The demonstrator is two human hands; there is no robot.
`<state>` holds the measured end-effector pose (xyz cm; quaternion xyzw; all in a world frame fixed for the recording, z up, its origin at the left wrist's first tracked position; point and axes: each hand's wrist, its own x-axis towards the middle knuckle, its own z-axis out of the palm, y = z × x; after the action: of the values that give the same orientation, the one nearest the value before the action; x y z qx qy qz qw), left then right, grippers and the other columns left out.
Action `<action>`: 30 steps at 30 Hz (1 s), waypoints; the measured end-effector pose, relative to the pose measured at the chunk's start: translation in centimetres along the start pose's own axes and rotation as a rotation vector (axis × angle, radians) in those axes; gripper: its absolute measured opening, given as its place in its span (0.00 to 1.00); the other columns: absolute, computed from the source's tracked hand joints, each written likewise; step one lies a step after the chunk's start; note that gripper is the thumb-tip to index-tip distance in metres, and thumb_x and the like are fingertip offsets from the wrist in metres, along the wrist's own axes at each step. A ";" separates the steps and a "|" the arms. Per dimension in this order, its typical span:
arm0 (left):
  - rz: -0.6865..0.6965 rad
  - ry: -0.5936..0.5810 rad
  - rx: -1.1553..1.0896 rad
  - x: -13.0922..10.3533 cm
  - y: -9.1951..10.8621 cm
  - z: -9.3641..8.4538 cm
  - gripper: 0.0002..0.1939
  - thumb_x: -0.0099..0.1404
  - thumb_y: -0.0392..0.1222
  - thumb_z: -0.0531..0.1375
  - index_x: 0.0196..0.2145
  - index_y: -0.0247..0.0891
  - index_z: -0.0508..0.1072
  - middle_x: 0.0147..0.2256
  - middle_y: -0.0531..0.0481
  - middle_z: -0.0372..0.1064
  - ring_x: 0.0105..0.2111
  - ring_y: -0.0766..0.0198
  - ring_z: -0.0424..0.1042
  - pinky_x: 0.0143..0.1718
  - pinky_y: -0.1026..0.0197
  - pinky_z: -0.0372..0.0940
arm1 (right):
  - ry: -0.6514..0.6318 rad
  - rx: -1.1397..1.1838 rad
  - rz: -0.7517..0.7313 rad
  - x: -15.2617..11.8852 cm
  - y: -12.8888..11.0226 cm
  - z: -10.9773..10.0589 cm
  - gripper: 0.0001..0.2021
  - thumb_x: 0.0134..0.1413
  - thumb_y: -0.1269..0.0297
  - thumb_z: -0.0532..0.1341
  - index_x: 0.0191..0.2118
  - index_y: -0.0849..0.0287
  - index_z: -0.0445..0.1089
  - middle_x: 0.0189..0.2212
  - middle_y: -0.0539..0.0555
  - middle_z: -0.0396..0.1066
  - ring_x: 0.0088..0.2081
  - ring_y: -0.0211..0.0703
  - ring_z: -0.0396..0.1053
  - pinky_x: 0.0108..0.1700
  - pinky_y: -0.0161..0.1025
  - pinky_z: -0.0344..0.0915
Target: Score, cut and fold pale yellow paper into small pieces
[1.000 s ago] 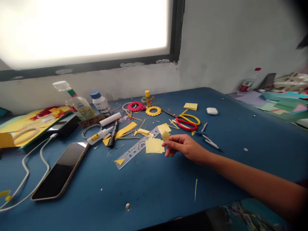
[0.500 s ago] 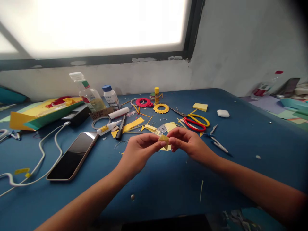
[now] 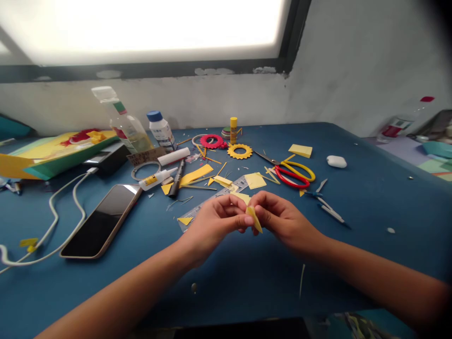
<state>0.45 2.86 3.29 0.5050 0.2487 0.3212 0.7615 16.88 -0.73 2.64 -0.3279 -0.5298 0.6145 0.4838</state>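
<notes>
A small folded piece of yellow paper (image 3: 254, 220) is pinched between my two hands above the blue table. My left hand (image 3: 221, 221) grips its left side between thumb and fingers. On its right side, my right hand (image 3: 278, 216) holds it with the fingers bent in. Partly hidden behind my hands are a clear ruler (image 3: 198, 208) and loose yellow paper pieces (image 3: 254, 181). Beyond my right hand lie scissors (image 3: 294, 174) with one red and one yellow handle.
A phone (image 3: 102, 221) and white cable (image 3: 78, 197) lie left. Further back stand a clear bottle (image 3: 129, 125), a white bottle with blue cap (image 3: 161, 131) and a yellow glue stick (image 3: 233, 131). Red (image 3: 213, 141) and yellow toothed rings (image 3: 240, 151) lie centrally; a craft knife (image 3: 330, 209) lies right.
Both hands have shifted slightly right, and the folded paper has turned to a steeper, narrower angle. The camera view has moved, showing more of the ruler.
</notes>
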 end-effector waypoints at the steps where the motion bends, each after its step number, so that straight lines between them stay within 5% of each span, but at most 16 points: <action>1: 0.017 0.011 0.000 0.0 0.0 0.1 0.10 0.53 0.35 0.68 0.30 0.35 0.69 0.25 0.52 0.74 0.27 0.68 0.72 0.29 0.67 0.60 | 0.017 -0.004 0.007 0.0 0.0 0.1 0.09 0.57 0.59 0.60 0.32 0.58 0.63 0.25 0.46 0.65 0.28 0.33 0.66 0.33 0.33 0.63; 6: 0.109 0.060 0.093 -0.1 -0.1 0.3 0.08 0.54 0.33 0.67 0.33 0.37 0.74 0.25 0.54 0.73 0.26 0.68 0.72 0.29 0.68 0.63 | 0.123 -0.035 0.000 0.1 0.4 0.2 0.11 0.52 0.59 0.64 0.34 0.56 0.61 0.26 0.44 0.64 0.26 0.31 0.65 0.30 0.32 0.64; 13: 0.181 0.265 0.130 -0.1 -0.4 0.1 0.04 0.54 0.37 0.68 0.27 0.37 0.76 0.27 0.54 0.75 0.27 0.70 0.71 0.30 0.69 0.67 | 0.204 -0.465 -0.192 -0.4 0.2 -0.1 0.08 0.53 0.60 0.63 0.38 0.57 0.70 0.31 0.49 0.74 0.31 0.36 0.72 0.35 0.33 0.69; 23: 0.193 0.230 0.189 -0.3 -0.3 0.0 0.05 0.54 0.36 0.67 0.29 0.36 0.75 0.28 0.53 0.76 0.30 0.69 0.74 0.34 0.69 0.69 | 0.197 -0.837 -0.417 -0.4 -0.9 -1.5 0.08 0.51 0.69 0.65 0.39 0.58 0.76 0.34 0.50 0.78 0.33 0.37 0.75 0.36 0.31 0.72; 27: 0.335 0.241 0.510 -0.5 -0.4 -0.1 0.03 0.55 0.36 0.66 0.30 0.36 0.75 0.29 0.51 0.76 0.29 0.67 0.75 0.32 0.67 0.71 | 0.189 -0.933 -0.477 -0.6 -1.0 -2.0 0.07 0.51 0.72 0.64 0.37 0.60 0.76 0.32 0.51 0.79 0.32 0.37 0.75 0.37 0.30 0.72; 30: 0.599 0.255 0.829 -0.6 -0.6 -0.3 0.05 0.56 0.34 0.65 0.33 0.36 0.76 0.30 0.51 0.75 0.29 0.67 0.74 0.32 0.67 0.72 | 0.125 -1.000 -0.530 -0.6 -1.1 -2.2 0.08 0.52 0.74 0.63 0.39 0.61 0.75 0.33 0.51 0.78 0.34 0.37 0.75 0.39 0.30 0.71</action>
<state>-0.05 2.44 2.67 0.7697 0.2903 0.4583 0.3364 19.32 -0.64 3.11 -0.4088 -0.7908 0.1257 0.4378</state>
